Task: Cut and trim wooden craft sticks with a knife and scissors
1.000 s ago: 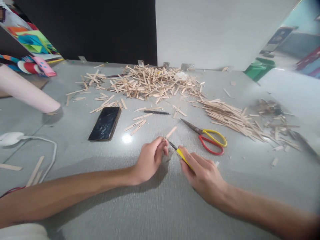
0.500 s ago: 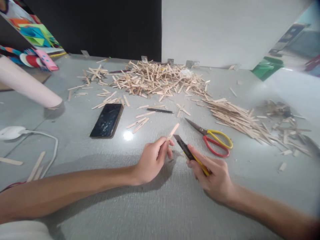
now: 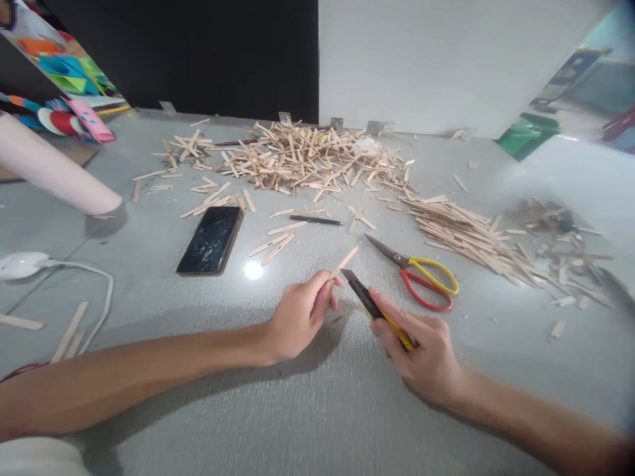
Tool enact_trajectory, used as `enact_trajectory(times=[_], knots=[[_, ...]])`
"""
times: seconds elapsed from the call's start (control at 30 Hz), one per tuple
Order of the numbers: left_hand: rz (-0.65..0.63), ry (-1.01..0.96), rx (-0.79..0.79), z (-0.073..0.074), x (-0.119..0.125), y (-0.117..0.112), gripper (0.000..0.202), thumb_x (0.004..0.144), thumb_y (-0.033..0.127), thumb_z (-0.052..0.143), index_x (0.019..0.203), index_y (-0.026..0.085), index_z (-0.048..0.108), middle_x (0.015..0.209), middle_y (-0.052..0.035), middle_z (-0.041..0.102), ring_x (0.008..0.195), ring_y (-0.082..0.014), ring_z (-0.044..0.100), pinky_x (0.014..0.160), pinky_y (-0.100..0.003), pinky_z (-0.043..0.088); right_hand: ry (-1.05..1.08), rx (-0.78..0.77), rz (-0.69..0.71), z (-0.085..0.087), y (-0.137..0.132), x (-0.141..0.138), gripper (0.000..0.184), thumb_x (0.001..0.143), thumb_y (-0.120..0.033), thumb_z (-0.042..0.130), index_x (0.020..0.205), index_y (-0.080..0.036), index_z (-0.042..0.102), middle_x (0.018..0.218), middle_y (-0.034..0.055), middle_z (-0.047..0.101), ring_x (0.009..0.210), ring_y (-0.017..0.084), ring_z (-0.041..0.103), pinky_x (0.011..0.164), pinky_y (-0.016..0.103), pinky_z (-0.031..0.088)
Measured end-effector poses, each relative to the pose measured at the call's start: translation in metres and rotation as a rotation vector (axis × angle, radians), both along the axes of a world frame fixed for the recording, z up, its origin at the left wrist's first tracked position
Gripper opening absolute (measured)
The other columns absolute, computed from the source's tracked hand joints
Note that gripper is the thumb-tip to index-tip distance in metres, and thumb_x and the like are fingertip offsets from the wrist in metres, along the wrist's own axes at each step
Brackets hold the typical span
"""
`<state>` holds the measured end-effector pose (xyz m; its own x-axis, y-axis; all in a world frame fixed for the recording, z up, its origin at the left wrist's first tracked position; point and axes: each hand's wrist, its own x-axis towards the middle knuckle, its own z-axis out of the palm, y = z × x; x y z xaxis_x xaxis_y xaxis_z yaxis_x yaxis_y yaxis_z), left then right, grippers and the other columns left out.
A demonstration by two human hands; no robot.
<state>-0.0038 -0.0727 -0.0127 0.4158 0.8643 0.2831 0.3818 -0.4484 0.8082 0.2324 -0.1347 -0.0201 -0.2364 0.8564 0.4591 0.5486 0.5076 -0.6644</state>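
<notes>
Between the thumb and fingers of my left hand [image 3: 300,314] is a wooden craft stick [image 3: 350,256], its free end pointing up and to the right. My right hand [image 3: 421,347] is wrapped round a yellow and black utility knife [image 3: 370,303]. The knife's blade tip is close beside the stick, just past my left fingertips; whether it touches the wood I cannot tell. Beyond my right hand lie scissors [image 3: 421,272] with one yellow and one red handle. A few loose sticks [image 3: 278,248] and a dark, thin pen-like rod [image 3: 316,219] lie farther off.
A big heap of craft sticks [image 3: 302,158] spreads along the back, with a flatter pile [image 3: 466,235] to the right. A phone [image 3: 211,239] lies left of centre. At the left are a white cable [image 3: 110,291] and a pale tube [image 3: 59,168]. Scraps [image 3: 558,328] are scattered at right.
The stick in my left hand has tilted slightly to the right. Both hands keep their hold, and the knife blade stays close to the stick. The whole view has shifted slightly.
</notes>
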Motion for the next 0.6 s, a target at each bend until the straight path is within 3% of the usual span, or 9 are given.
enact_trajectory(times=[0.6], knots=[[0.001,0.054,0.083,-0.011,-0.003,0.004,0.023,0.115,0.026,0.035,0.100,0.022,0.053,0.075,0.0045,0.066,0.060,-0.0095,0.062,0.065,-0.021,0.049,0.109,-0.288,-0.067,0.008,-0.005,-0.013,0.046,0.106,-0.025,0.056,0.147,-0.009,0.068,0.062,-0.0033,0.059,0.044,0.009,0.049,0.045,0.023,0.045]])
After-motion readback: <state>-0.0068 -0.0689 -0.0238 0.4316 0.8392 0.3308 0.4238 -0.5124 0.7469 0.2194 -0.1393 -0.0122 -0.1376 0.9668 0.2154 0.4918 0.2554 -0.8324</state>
